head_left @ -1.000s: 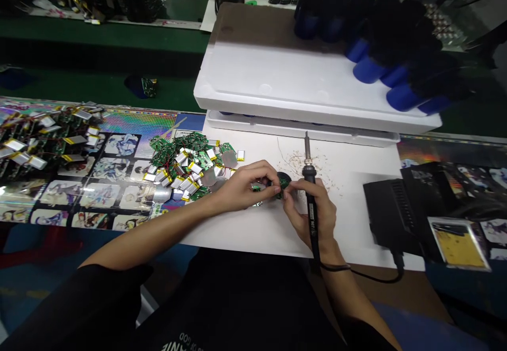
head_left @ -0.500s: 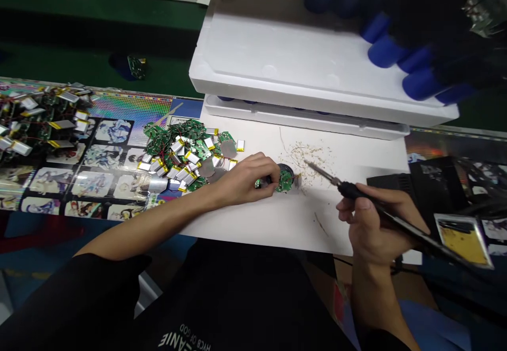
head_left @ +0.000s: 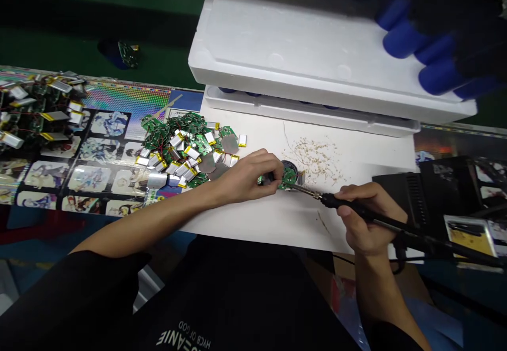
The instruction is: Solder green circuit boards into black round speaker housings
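My right hand (head_left: 368, 219) is closed round the handle of a soldering iron (head_left: 330, 200). The iron's tip reaches the lower edge of a green circuit board (head_left: 288, 175), which sits at a dark round part (head_left: 291, 164) on the white work surface. At the board's left side, my left hand (head_left: 259, 176) is closed, thumb and fingertips pinched together. Bits of green board show between its fingers; the exact grip is hidden. Left of that hand lies a heap of green boards (head_left: 194, 137) and silver battery cells (head_left: 192, 152) with yellow ends.
White foam trays (head_left: 317, 71) rise behind the work surface, with blue cylinders (head_left: 404, 39) on top. Pale crumbs (head_left: 320, 158) and thin wires lie near the board. A black box (head_left: 400, 197) and a yellow sponge tray (head_left: 471, 237) stand right. Another battery pile (head_left: 39, 108) lies far left.
My right hand has brought the soldering iron down and left, from above the crumbs to the circuit board. My left hand stays at the board. The view has shifted slightly.
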The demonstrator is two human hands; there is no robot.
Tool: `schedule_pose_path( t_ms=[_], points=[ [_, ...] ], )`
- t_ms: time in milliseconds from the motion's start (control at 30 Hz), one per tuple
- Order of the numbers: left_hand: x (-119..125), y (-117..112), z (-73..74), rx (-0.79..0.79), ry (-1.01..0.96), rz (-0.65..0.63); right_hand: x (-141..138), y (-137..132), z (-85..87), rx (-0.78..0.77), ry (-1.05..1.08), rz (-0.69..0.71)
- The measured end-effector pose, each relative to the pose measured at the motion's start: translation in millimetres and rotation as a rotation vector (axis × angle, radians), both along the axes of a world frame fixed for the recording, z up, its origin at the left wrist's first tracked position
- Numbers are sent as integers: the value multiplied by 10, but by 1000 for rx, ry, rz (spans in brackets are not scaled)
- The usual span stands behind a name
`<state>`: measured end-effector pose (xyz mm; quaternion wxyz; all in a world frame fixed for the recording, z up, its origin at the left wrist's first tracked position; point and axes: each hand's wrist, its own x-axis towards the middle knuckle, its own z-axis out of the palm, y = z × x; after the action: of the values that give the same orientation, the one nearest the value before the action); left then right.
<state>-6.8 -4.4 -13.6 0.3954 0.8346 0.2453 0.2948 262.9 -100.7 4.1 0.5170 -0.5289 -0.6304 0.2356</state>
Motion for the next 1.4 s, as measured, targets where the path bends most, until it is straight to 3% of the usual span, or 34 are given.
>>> schedule_pose_path(
  t_ms=[400, 867, 1100, 1333, 1400],
  points=[
    [3, -6, -24, 4, -8, 6, -53, 60, 18, -65, -32, -15],
    [6, -6, -50, 13, -20, 8, -64, 62, 79, -24, -91, -16],
    [-1, -6, -45, 0, -11, 0, -8, 38, -18, 36, -45, 3],
    [-5, -5, -43, 4, -24, -1, -93, 24, 66, 170, 56, -264],
    [-3, -3, -39, 4, -29, -5, -189, 27, 102, 159, 98, -271]
  ],
)
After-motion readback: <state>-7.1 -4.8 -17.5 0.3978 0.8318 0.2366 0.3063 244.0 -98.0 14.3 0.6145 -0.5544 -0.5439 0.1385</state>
